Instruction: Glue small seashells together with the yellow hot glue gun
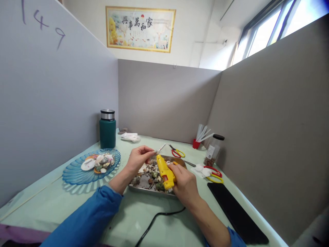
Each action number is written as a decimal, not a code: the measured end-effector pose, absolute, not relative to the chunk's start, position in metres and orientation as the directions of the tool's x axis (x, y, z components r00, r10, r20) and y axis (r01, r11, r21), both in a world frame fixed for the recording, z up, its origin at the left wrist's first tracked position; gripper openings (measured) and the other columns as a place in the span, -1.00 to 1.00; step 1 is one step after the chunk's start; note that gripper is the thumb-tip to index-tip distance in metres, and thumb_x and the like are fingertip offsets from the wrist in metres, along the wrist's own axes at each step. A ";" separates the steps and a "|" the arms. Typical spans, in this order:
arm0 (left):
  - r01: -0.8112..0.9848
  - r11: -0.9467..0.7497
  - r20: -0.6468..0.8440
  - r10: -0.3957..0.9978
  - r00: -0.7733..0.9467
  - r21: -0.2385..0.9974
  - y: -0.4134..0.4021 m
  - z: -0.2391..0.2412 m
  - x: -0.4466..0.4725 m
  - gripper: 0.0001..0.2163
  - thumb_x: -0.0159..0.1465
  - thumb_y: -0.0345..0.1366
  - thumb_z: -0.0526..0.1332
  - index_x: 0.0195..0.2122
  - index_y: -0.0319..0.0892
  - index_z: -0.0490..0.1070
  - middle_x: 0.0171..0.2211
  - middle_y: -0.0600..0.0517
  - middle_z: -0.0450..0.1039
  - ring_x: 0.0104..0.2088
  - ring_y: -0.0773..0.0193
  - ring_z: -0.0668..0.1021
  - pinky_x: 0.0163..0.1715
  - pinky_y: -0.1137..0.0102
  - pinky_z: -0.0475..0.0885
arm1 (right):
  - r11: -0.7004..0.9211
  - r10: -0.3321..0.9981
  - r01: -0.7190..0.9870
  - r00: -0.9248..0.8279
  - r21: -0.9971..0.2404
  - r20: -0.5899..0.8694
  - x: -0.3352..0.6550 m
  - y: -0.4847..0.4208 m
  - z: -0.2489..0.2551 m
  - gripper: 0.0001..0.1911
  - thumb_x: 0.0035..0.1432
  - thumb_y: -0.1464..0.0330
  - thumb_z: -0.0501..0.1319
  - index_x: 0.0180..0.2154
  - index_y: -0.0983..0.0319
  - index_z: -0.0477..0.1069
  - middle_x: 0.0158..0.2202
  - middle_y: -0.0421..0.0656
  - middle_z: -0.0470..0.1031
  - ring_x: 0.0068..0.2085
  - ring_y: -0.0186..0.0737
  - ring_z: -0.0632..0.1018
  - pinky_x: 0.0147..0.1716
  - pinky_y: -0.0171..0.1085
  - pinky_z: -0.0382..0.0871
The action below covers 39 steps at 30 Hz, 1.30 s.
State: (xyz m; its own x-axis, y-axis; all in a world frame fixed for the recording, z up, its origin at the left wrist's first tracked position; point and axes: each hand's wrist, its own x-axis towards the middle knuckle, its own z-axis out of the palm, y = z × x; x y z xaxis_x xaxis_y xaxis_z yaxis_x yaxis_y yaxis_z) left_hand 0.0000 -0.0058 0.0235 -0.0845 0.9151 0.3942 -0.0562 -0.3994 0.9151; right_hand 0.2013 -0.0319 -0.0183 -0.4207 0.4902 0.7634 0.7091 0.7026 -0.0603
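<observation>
A yellow hot glue gun [163, 169] is gripped in my right hand [185, 183], its nozzle angled up and away to the left. My left hand [140, 158] is pinched close to the nozzle tip; whatever small thing its fingertips hold is too small to make out. Beneath both hands lies a metal tray [151, 192] with many small shells and stones [153, 173] in it, partly covered by the glue gun and my hands. A black cord [159, 214] runs over the table below the tray.
To the left, a blue scalloped plate [70, 171] bears shells near a green bottle [107, 132]. On the right are scissors [177, 152], a second pair of scissors [216, 174], a clear jar [212, 151], a red cup of glue sticks [196, 143] and a black mat [235, 212]. Partitions enclose the table.
</observation>
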 end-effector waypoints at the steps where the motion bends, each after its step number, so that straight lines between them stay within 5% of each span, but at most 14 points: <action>1: -0.049 -0.404 0.400 0.913 -0.079 0.913 -0.005 0.023 -0.001 -0.79 -0.04 -0.24 0.37 -0.48 -0.28 0.44 -0.73 0.13 0.32 -0.71 0.46 0.33 -0.68 0.54 0.21 | 0.693 0.498 0.719 -0.423 -0.054 0.757 0.202 -0.032 -0.017 -0.64 0.05 0.49 0.11 -0.06 0.28 0.36 -0.18 -0.02 0.49 -0.14 -0.08 0.47 -0.17 -0.20 0.35; 6: -0.043 -0.416 0.408 0.904 -0.129 0.908 0.003 0.018 -0.006 -0.77 -0.04 -0.22 0.37 -0.47 -0.27 0.44 -0.70 0.12 0.35 -0.71 0.47 0.33 -0.69 0.54 0.20 | 0.574 0.639 0.817 -0.404 -0.056 0.655 0.215 -0.030 -0.006 -0.58 -0.04 0.54 0.10 -0.08 0.22 0.38 -0.24 -0.09 0.50 -0.23 -0.15 0.49 -0.31 -0.28 0.28; 12: -0.042 -0.382 0.371 0.914 -0.164 0.923 0.005 0.018 -0.009 -0.78 -0.04 -0.23 0.37 -0.46 -0.27 0.44 -0.71 0.12 0.35 -0.72 0.46 0.33 -0.71 0.55 0.18 | 0.507 0.819 0.859 -0.455 -0.072 0.349 0.238 -0.032 0.009 -0.64 -0.02 0.47 0.14 -0.13 0.14 0.40 -0.22 -0.16 0.52 -0.25 -0.14 0.51 -0.38 -0.30 0.18; 25: -0.056 -0.386 0.372 0.912 -0.172 0.921 0.000 0.024 -0.008 -0.78 -0.05 -0.24 0.37 -0.47 -0.28 0.43 -0.71 0.11 0.36 -0.74 0.47 0.32 -0.73 0.55 0.17 | 0.637 0.760 0.769 -0.617 -0.050 0.204 0.241 -0.029 0.039 -0.71 0.01 0.21 0.27 -0.18 0.14 0.48 -0.30 -0.11 0.52 -0.28 -0.12 0.50 -0.36 -0.29 0.25; 29: -0.074 -0.397 0.377 0.905 -0.198 0.915 0.004 0.021 -0.011 -0.77 -0.05 -0.23 0.37 -0.45 -0.28 0.44 -0.68 0.10 0.38 -0.73 0.47 0.33 -0.73 0.54 0.17 | 0.683 0.710 0.730 -0.657 -0.021 0.255 0.213 -0.011 0.052 -0.84 0.08 0.28 0.21 -0.28 0.11 0.53 -0.34 -0.17 0.55 -0.31 -0.20 0.51 -0.39 -0.33 0.23; 36: -0.133 -0.417 0.381 0.895 -0.233 0.899 0.006 0.022 -0.014 -0.76 -0.03 -0.25 0.35 -0.42 -0.29 0.41 -0.47 -0.03 0.52 -0.72 0.51 0.34 -0.72 0.54 0.21 | 0.673 0.736 0.726 -0.676 0.145 -0.034 0.147 0.024 0.043 -0.87 -0.09 0.33 0.32 -0.39 0.13 0.56 -0.38 -0.12 0.58 -0.32 -0.13 0.55 -0.41 -0.32 0.28; 39: -0.137 -0.412 0.378 0.899 -0.220 0.901 0.005 0.023 -0.013 -0.77 -0.02 -0.25 0.35 -0.42 -0.30 0.41 -0.48 -0.02 0.52 -0.73 0.52 0.33 -0.72 0.55 0.20 | 0.668 0.739 0.727 -0.673 0.159 -0.027 0.136 0.024 0.036 -0.91 -0.17 0.40 0.35 -0.47 0.17 0.55 -0.44 -0.08 0.57 -0.34 -0.11 0.56 -0.40 -0.31 0.32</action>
State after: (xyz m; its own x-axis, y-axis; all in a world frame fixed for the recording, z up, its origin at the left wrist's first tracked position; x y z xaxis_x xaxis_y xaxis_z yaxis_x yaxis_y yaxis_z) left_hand -0.0132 0.0046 0.0226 -0.2198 0.8993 0.3780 -0.1367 -0.4121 0.9008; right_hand 0.1364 0.0243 0.0365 -0.6732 0.7389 -0.0274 0.7268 0.6681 0.1591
